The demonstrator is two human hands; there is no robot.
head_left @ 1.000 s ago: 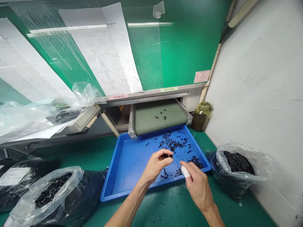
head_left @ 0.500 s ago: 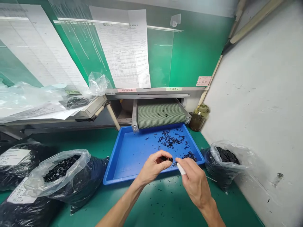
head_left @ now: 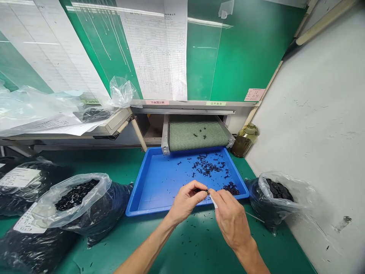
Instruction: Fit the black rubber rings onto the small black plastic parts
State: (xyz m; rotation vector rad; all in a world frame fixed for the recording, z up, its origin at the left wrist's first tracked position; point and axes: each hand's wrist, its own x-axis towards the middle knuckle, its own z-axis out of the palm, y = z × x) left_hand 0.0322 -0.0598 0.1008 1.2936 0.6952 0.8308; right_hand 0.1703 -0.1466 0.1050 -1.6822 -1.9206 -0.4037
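Your left hand (head_left: 186, 201), fingers clamped on small black parts (head_left: 202, 191), your right hand (head_left: 230, 220) just beside, fingers together on a white strip (head_left: 213, 203), both over a blue plastic tray (head_left: 159, 210)

**Production Workshop: Sorting Bench**

This location is a factory workshop. A mesh conveyor belt (head_left: 196, 136) ends at the far side, above a blue plastic tray (head_left: 151, 194) of loose black parts (head_left: 207, 167). Bulk plastic bags (head_left: 85, 201) stand near left and right on a green work surface (head_left: 196, 247). Printed log sheets (head_left: 154, 49) hang on the far panel.
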